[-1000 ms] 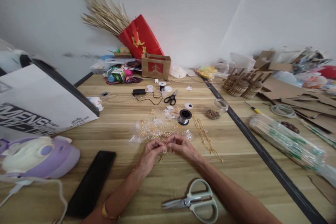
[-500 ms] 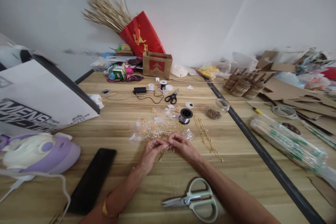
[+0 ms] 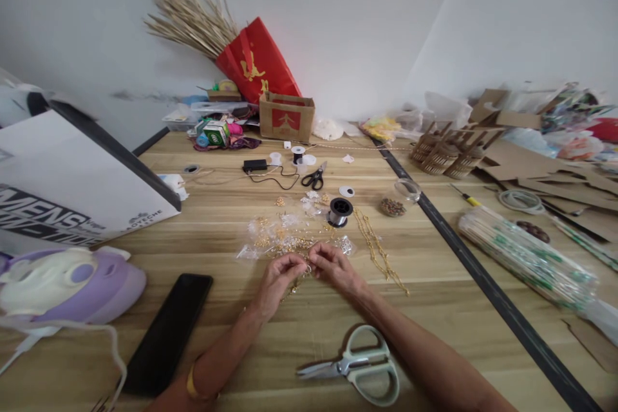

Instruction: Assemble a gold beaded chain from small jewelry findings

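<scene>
My left hand (image 3: 284, 277) and my right hand (image 3: 333, 265) meet above the table, thumb and forefinger pinched on each. A thin gold chain (image 3: 291, 291) hangs below the left fingertips, which grip it. What the right fingertips pinch is too small to make out. Just beyond the hands lie clear plastic bags (image 3: 273, 235) with gold and silver jewellery findings. Behind them stands a black spool of silvery wire (image 3: 340, 212). Right of the hands, longer gold chains (image 3: 374, 244) lie on the wood. Light-green-handled scissors (image 3: 360, 367) rest between my forearms.
On the left are a black phone (image 3: 168, 331), a purple-and-white device (image 3: 77, 283) and a white box (image 3: 72, 187). Black scissors (image 3: 315, 177) and a dish of beads (image 3: 393, 207) lie farther back. A bundle of wrapped sticks (image 3: 526, 261) lies at right.
The whole view has shifted slightly. Both hands stay pinched together in nearly the same place, with only a slight shift of the fingers.
</scene>
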Motion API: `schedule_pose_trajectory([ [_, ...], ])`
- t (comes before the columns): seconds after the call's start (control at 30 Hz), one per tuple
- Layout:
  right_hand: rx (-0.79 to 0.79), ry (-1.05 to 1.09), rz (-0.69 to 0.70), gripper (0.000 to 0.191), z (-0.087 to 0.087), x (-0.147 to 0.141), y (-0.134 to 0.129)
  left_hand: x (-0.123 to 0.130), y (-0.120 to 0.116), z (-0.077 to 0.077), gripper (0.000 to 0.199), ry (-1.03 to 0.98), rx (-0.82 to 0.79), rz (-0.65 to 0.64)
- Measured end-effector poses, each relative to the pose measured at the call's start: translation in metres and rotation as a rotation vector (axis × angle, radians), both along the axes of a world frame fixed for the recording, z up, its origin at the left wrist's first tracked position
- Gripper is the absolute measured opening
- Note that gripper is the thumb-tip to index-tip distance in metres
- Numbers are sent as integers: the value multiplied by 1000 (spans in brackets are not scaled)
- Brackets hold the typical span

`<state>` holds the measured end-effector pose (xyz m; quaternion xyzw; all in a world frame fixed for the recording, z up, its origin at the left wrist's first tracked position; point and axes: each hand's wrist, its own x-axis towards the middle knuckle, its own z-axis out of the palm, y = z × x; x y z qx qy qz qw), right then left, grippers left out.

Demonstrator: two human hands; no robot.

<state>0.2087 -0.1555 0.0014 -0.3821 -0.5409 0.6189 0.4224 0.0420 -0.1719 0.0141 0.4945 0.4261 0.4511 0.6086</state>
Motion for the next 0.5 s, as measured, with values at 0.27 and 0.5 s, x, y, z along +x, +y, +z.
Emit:
schedule_pose_trajectory([
  [0.27, 495, -420, -79, 20, 10, 3, -7, -3, 4, 2, 20, 53, -6, 86],
  [0.5, 1014, -822, 56, 20, 6, 7, -18, -3, 7, -3, 12, 167, 70, 194],
])
